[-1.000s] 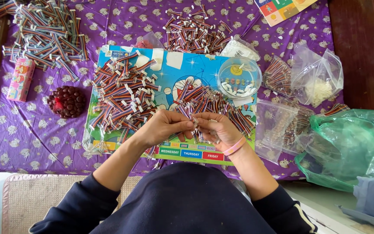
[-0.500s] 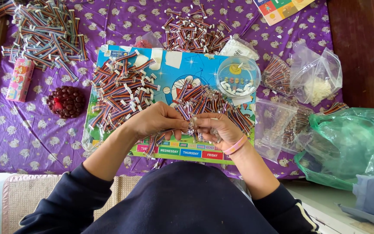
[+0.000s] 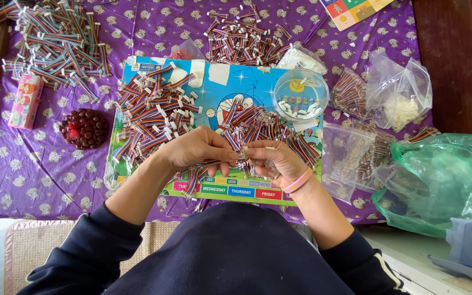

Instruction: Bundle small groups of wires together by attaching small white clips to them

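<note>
As half a second ago, both hands (image 3: 241, 155) pinching one striped ribbon cable (image 3: 214, 162), barely shifted.

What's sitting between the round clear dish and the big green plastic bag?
In the head view, clear plastic bags of small parts lie between the round clear dish and the green plastic bag.

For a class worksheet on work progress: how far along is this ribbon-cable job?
Looks done: the cable pile with white ends on the blue board. In hand: the left hand and right hand pinch one cable. Left: the pile by the right hand.
</note>
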